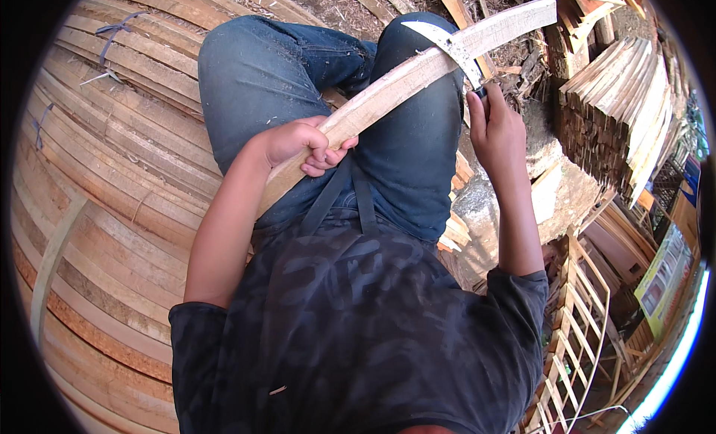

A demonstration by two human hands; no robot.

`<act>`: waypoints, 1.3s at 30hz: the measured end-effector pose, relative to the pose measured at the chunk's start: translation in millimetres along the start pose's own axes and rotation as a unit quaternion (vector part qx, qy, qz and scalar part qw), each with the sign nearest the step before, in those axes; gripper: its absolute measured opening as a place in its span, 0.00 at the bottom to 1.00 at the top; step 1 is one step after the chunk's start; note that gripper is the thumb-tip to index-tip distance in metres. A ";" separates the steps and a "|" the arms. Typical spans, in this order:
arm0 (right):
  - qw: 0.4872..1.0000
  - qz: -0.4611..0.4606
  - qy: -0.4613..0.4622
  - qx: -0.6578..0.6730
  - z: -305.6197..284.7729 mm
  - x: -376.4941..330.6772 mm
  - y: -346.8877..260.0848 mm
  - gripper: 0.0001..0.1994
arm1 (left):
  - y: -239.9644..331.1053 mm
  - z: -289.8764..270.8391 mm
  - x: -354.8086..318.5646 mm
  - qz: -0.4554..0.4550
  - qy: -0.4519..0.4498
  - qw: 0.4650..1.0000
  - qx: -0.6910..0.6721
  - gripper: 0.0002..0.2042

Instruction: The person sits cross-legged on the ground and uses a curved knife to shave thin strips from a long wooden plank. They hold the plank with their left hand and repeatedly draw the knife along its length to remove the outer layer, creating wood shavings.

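A long pale wooden strip (pixel 388 97) slants across my lap, from near my waist up to the far right. My left hand (pixel 302 144) is wrapped around its lower part. In my right hand (pixel 492 124) is the dark handle of a large knife (pixel 464 55) with a broad, shiny, curved blade. The blade lies across the strip above my right knee and appears to touch its upper face. Most of the handle is hidden inside my fingers.
Stacked wooden strips (pixel 127 173) fill the left side, some tied with blue cord (pixel 113 35). At right stand a bundle of split wood pieces (pixel 619 98) and a slatted wooden frame (pixel 574 322). A pale stone-like block (pixel 485 210) sits beside my right leg.
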State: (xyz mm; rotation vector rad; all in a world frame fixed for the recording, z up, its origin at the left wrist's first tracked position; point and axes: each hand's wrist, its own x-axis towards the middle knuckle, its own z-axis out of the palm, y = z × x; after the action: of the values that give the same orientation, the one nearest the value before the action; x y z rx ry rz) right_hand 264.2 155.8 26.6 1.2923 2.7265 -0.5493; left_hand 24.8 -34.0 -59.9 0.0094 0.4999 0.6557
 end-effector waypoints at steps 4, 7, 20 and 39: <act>0.806 0.159 -0.270 0.502 -22.9 8.4 9.1 0.09 | 1.2 2.1 1.2 -0.003 -0.001 1.000 -0.002 0.19; 0.655 0.178 -0.282 0.678 -6.6 3.6 12.0 0.08 | 1.3 0.1 3.7 -0.007 -0.010 1.000 -0.003 0.20; 0.937 0.112 0.069 0.324 19.8 11.2 24.5 0.12 | 1.5 1.5 3.8 -0.005 0.003 1.000 -0.001 0.20; 0.679 0.243 -0.267 0.639 -0.1 -7.5 -13.7 0.11 | 1.0 -1.0 2.5 -0.015 -0.007 1.000 -0.007 0.21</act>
State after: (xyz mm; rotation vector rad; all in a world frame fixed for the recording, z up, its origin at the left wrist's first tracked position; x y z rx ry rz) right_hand 258.6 142.3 32.2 1.4668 1.1541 -2.4340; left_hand 25.5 -31.9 -61.7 -0.0064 0.4819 0.6301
